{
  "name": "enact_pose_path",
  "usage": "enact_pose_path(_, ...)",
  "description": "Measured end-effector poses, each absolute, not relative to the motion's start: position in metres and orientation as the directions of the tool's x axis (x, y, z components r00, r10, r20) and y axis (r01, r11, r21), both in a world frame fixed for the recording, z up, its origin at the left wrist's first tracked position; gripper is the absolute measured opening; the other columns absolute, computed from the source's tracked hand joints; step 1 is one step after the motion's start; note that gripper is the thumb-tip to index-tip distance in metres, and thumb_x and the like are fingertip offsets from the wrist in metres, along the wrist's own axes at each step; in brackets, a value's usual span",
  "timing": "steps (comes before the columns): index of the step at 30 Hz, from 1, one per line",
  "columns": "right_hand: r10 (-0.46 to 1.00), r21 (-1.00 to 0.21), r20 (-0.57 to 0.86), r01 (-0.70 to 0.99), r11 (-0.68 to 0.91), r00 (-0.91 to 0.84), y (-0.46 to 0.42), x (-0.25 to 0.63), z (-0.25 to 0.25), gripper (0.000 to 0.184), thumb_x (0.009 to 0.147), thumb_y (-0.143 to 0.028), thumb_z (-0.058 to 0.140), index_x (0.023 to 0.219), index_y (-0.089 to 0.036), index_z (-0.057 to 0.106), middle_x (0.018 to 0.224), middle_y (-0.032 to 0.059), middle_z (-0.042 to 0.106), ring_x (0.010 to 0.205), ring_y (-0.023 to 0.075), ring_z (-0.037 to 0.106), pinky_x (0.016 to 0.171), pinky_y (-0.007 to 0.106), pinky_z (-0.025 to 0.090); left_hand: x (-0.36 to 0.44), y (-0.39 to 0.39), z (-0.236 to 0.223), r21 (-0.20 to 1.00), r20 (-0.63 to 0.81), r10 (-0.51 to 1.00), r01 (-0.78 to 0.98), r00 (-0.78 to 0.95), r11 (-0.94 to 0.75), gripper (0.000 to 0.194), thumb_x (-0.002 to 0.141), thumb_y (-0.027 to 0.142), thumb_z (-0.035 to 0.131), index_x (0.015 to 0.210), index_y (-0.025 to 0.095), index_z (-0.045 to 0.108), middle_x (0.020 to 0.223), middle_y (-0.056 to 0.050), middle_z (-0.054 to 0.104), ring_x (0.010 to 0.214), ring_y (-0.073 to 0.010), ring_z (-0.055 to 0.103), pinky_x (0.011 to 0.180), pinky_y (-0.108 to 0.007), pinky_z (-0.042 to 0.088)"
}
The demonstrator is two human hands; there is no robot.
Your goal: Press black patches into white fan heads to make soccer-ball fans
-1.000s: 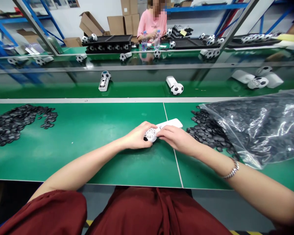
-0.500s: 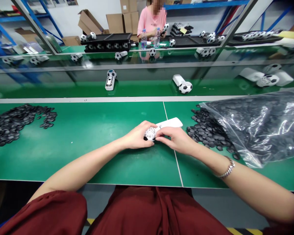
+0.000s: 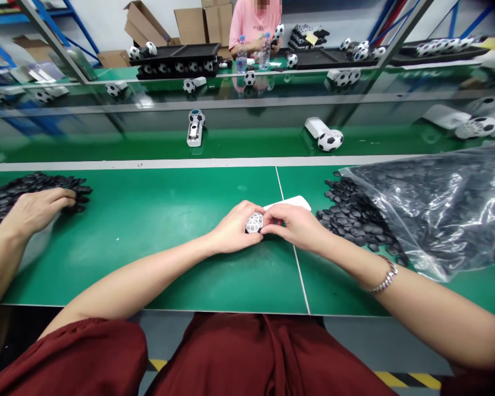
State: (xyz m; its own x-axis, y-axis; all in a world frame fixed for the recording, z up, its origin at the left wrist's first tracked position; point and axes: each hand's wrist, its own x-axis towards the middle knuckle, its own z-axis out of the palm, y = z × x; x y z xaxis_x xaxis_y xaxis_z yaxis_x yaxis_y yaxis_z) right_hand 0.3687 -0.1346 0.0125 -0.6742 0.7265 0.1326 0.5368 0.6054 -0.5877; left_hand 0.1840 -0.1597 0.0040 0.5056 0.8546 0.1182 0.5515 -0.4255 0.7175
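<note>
My left hand [image 3: 240, 226] is closed around the ball-shaped head [image 3: 254, 223] of a white-handled soccer-ball device, low over the green table. White lattice lines show on the head, with some black at its lower edge. The device's white handle [image 3: 297, 202] points right and partly disappears behind my right hand [image 3: 295, 224]. The right thumb and fingers are pinched together at the right side of the head. Whatever lies between those fingertips is hidden. Just right of that hand lies a pile of small black flat pieces [image 3: 348, 220].
A large clear bag [image 3: 449, 214] of black pieces lies at right. Another person's hand [image 3: 45, 206] is in the black-piece pile [image 3: 35, 181] at left. Beyond the white strip [image 3: 226, 163], soccer-ball devices [image 3: 329, 139] lie on a green belt. A person in pink [image 3: 253, 27] sits opposite.
Another person's hand has come in from the left onto the left pile. The devices on the belt have shifted right. My hands stay at the ball head; my right fingers now cover more of the handle.
</note>
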Motion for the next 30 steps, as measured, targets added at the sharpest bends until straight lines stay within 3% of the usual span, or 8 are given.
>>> enact_pose_path(7,0.721,-0.579,0.157,0.528,0.621,-0.675,-0.131,0.366,0.007,0.013,0.077,-0.028,0.065,0.072,-0.019,0.057,0.070,-0.0022,0.058,0.064,0.0121,0.050,0.057,0.022,0.033,0.186,-0.159,0.004,0.757,0.109,0.874,0.530,0.474,-0.382,0.036,0.067,0.018,0.059,0.102,0.015,0.053,0.104,-0.007,0.055,0.102,-0.0225,0.048,0.092,-0.038,0.038)
enact_pose_path(10,0.698,-0.600,0.254,0.457,0.657,-0.669,-0.123,0.372,0.007,0.017,0.077,-0.033,0.064,0.077,-0.018,0.057,0.075,0.0010,0.059,0.069,0.0144,0.052,0.062,0.025,0.038,0.187,-0.154,0.003,0.921,-0.042,0.928,0.375,0.370,-0.108,0.042,0.061,0.021,0.067,0.101,0.015,0.054,0.093,-0.004,0.057,0.086,-0.0184,0.054,0.080,-0.033,0.044)
enact_pose_path(12,0.679,-0.529,0.309,0.473,0.705,-0.666,-0.115,0.380,0.008,0.030,0.073,-0.041,0.067,0.090,-0.018,0.057,0.091,0.0057,0.061,0.085,0.0203,0.054,0.073,0.031,0.041,0.185,-0.150,0.003,0.975,-0.211,0.923,0.131,0.321,0.178,0.040,0.062,0.024,0.068,0.098,0.014,0.054,0.085,-0.003,0.059,0.074,-0.0147,0.056,0.069,-0.028,0.047)
enact_pose_path(15,0.677,-0.351,0.238,0.589,0.728,-0.696,-0.104,0.394,0.009,0.056,0.066,-0.045,0.072,0.112,-0.019,0.051,0.114,0.0099,0.057,0.104,0.0298,0.048,0.086,0.044,0.037,0.178,-0.143,0.002,0.798,-0.460,0.795,-0.207,0.396,0.565,0.032,0.079,0.040,0.052,0.093,0.011,0.053,0.078,-0.007,0.061,0.065,-0.0159,0.060,0.057,-0.027,0.049)
enact_pose_path(18,0.720,-0.270,0.102,0.677,0.684,-0.687,-0.099,0.402,0.003,0.061,0.071,-0.036,0.069,0.123,-0.017,0.043,0.118,0.0131,0.055,0.105,0.0310,0.049,0.084,0.046,0.039,0.171,-0.137,0.001,0.601,-0.536,0.677,-0.334,0.505,0.726,0.048,0.090,0.051,0.024,0.100,0.012,0.050,0.075,-0.010,0.063,0.058,-0.0179,0.063,0.047,-0.026,0.050)
enact_pose_path(23,0.724,-0.316,0.058,0.675,0.667,-0.687,-0.099,0.403,-0.005,0.050,0.076,-0.035,0.063,0.119,-0.015,0.046,0.107,0.0124,0.058,0.095,0.0284,0.052,0.080,0.041,0.043,0.168,-0.133,-0.001,0.579,-0.505,0.711,-0.418,0.489,0.700,0.059,0.089,0.055,0.011,0.108,0.012,0.047,0.077,-0.013,0.063,0.056,-0.0162,0.063,0.051,-0.026,0.053)
enact_pose_path(26,0.722,-0.389,0.056,0.651,0.652,-0.689,-0.097,0.407,-0.006,0.046,0.075,-0.038,0.063,0.112,-0.014,0.051,0.105,0.0124,0.058,0.095,0.0280,0.052,0.082,0.040,0.042,0.163,-0.139,-0.002,0.698,-0.488,0.779,-0.359,0.394,0.619,0.057,0.089,0.055,0.019,0.109,0.010,0.048,0.088,-0.014,0.061,0.064,-0.0160,0.063,0.062,-0.029,0.054)
enact_pose_path(30,0.856,-0.527,0.010,0.725,0.445,-0.517,-0.071,0.413,-0.004,0.046,0.075,-0.039,0.063,0.112,-0.014,0.050,0.107,0.0102,0.059,0.095,0.0240,0.055,0.081,0.033,0.043,0.146,-0.156,-0.011,0.973,-0.206,0.973,0.126,0.103,0.193,0.046,0.082,0.048,0.049,0.114,0.016,0.043,0.105,-0.010,0.055,0.074,-0.0147,0.058,0.065,-0.030,0.051)
